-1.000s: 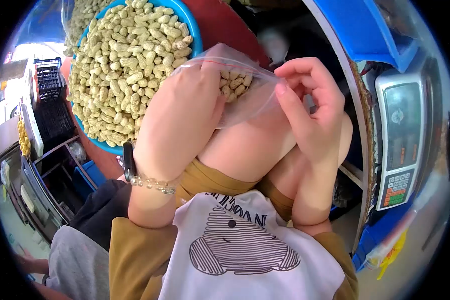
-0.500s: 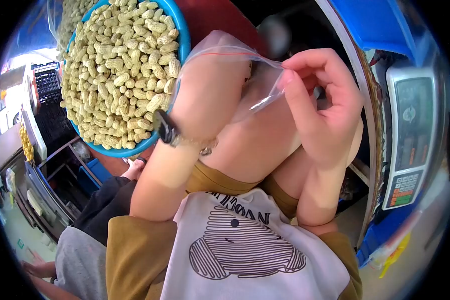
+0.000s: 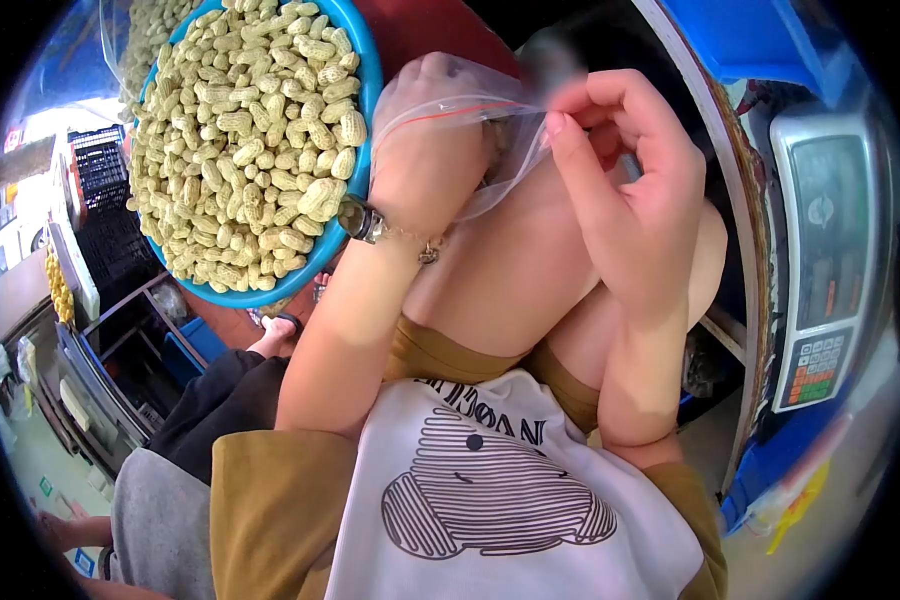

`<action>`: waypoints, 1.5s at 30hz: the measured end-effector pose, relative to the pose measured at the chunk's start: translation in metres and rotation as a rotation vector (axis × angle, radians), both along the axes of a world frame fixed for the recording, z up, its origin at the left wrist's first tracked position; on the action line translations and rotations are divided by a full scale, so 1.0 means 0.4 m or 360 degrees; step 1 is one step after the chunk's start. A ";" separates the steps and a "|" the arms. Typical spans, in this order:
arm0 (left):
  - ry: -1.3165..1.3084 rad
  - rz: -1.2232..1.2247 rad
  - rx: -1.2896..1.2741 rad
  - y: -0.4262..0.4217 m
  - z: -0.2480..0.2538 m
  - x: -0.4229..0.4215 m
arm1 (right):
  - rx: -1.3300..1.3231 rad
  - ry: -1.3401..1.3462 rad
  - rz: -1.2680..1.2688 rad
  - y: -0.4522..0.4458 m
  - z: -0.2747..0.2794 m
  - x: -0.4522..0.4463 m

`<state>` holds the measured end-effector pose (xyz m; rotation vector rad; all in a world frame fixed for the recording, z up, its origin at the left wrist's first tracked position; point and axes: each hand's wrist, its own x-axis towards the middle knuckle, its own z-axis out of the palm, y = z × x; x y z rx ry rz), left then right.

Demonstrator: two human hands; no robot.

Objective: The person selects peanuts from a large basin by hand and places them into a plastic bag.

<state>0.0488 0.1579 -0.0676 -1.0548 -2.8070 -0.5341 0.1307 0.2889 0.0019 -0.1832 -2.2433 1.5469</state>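
My left hand (image 3: 432, 120) is inside a clear zip bag (image 3: 510, 165) with a red line along its mouth. Its knuckles are bent and the fingers curl away from view, so what they hold is hidden. With thumb and fingertips, my right hand (image 3: 635, 160) pinches the bag's mouth at its right corner. The bag hangs above my bare legs. Beside my left wrist stands a blue round basin (image 3: 367, 95) heaped with unshelled peanuts (image 3: 245, 150).
A digital scale (image 3: 830, 230) stands on the right, beyond a wooden edge (image 3: 735, 200). A blue bin (image 3: 750, 35) is at the upper right. Another person's dark-clothed leg (image 3: 230, 400) is at lower left, near black crates (image 3: 100, 185). More peanuts (image 3: 150, 40) lie behind the basin.
My left hand has shifted slightly up and right, with its knuckles now showing through the bag. My right hand has moved slightly left and up, still pinching the bag's corner.
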 end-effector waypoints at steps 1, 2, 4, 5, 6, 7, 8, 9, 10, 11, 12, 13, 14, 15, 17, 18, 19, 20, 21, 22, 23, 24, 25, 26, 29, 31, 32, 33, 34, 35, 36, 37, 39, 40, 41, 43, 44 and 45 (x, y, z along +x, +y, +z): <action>-0.0005 -0.0050 -0.0010 0.000 0.009 0.002 | 0.0001 0.0000 -0.0002 0.000 0.000 0.000; -0.0011 -0.0098 -0.0021 -0.003 0.025 0.006 | 0.0001 0.0001 -0.0004 0.000 0.000 0.001; -0.0066 -0.0182 0.0114 -0.012 0.067 0.018 | -0.0050 0.0003 0.0003 -0.001 0.000 0.001; -0.0117 -0.0218 0.0259 -0.024 0.089 0.026 | -0.0077 0.0004 0.0004 0.000 0.000 0.001; -0.0168 -0.0257 0.0404 -0.037 0.104 0.035 | -0.0118 -0.0067 0.0043 0.001 0.007 0.004; -0.0170 -0.0266 0.0513 -0.052 0.110 0.047 | -0.0161 -0.0139 0.0082 0.001 0.019 0.011; -0.0349 -0.0153 0.0469 -0.070 0.127 0.066 | -0.0205 -0.0211 0.0121 0.001 0.027 0.016; -0.0526 -0.0038 0.0422 -0.089 0.153 0.089 | -0.0186 -0.0199 0.0155 0.000 0.029 0.017; -0.0700 0.0079 0.0372 -0.102 0.178 0.111 | -0.0167 -0.0186 0.0189 -0.003 0.031 0.017; -0.0784 0.0149 0.0297 -0.106 0.205 0.128 | -0.0148 -0.0172 0.0223 -0.006 0.032 0.016; -0.0795 0.0129 0.0312 -0.112 0.225 0.141 | -0.0088 -0.0118 0.0219 -0.008 0.033 0.017; -0.0808 0.0110 0.0326 -0.119 0.243 0.152 | -0.0029 -0.0065 0.0215 -0.010 0.034 0.017; -0.0822 0.0091 0.0337 -0.125 0.264 0.163 | 0.0028 -0.0013 0.0209 -0.013 0.035 0.018; -0.0781 0.0105 0.0438 -0.128 0.296 0.173 | 0.0020 -0.0004 0.0161 -0.014 0.036 0.018; -0.0896 0.0207 0.0652 -0.146 0.336 0.198 | -0.0002 0.0019 0.0062 -0.014 0.040 0.018; -0.0946 0.0259 0.0757 -0.154 0.348 0.201 | -0.0018 -0.0007 0.0044 -0.014 0.043 0.019; -0.1077 0.0244 0.0903 -0.158 0.354 0.198 | -0.0037 -0.0027 0.0029 -0.014 0.045 0.019; -0.1207 0.0231 0.1048 -0.162 0.358 0.195 | -0.0057 -0.0048 0.0016 -0.014 0.046 0.020; -0.1336 0.0220 0.1193 -0.165 0.361 0.194 | -0.0044 -0.0038 0.0020 -0.016 0.046 0.019; -0.1464 0.0209 0.1340 -0.167 0.364 0.192 | -0.0084 0.0034 -0.0006 -0.021 0.041 0.014; -0.1459 0.0153 0.1380 -0.164 0.363 0.188 | -0.0121 0.0106 -0.0034 -0.026 0.033 0.007; -0.1545 0.0094 0.1543 -0.170 0.358 0.183 | -0.0156 0.0176 -0.0063 -0.029 0.027 0.002; -0.1634 0.0033 0.1708 -0.176 0.349 0.180 | -0.0135 0.0197 -0.0057 -0.027 0.024 0.000; -0.1722 -0.0032 0.1874 -0.180 0.342 0.176 | -0.0112 0.0219 -0.0051 -0.023 0.022 0.000; -0.1852 -0.0053 0.2099 -0.175 0.324 0.169 | -0.0096 0.0235 -0.0055 -0.023 0.018 -0.002; -0.1745 0.0074 0.1991 -0.166 0.330 0.174 | -0.0109 0.0225 -0.0063 -0.023 0.019 -0.001; -0.1694 0.0138 0.1935 -0.162 0.333 0.177 | -0.0118 0.0218 -0.0065 -0.024 0.020 -0.001; -0.1548 0.0190 0.1807 -0.160 0.332 0.178 | -0.0127 0.0209 -0.0067 -0.024 0.022 0.000; -0.1385 0.0277 0.1692 -0.160 0.327 0.180 | -0.0136 0.0154 -0.0049 -0.023 0.025 0.004; -0.1228 0.0372 0.1570 -0.159 0.323 0.182 | -0.0146 0.0101 -0.0030 -0.023 0.030 0.009; -0.1122 0.0378 0.1512 -0.156 0.327 0.185 | -0.0158 0.0048 -0.0012 -0.023 0.034 0.012; -0.1016 0.0386 0.1452 -0.152 0.332 0.190 | -0.0158 0.0035 -0.0015 -0.023 0.036 0.013; -0.0832 0.0393 0.1371 -0.145 0.339 0.193 | -0.0158 0.0010 -0.0019 -0.024 0.038 0.014; -0.0781 0.0397 0.1334 -0.143 0.340 0.194 | -0.0162 0.0018 -0.0018 -0.024 0.037 0.013; -0.0730 0.0402 0.1299 -0.141 0.341 0.195 | -0.0164 0.0024 -0.0016 -0.023 0.035 0.012; -0.0589 0.0401 0.1152 -0.142 0.344 0.195 | -0.0191 0.0040 -0.0011 -0.024 0.033 0.009; -0.0496 0.0395 0.1041 -0.143 0.344 0.194 | -0.0215 0.0050 -0.0008 -0.025 0.032 0.007; -0.0406 0.0389 0.0932 -0.144 0.344 0.192 | -0.0238 0.0058 -0.0006 -0.026 0.030 0.006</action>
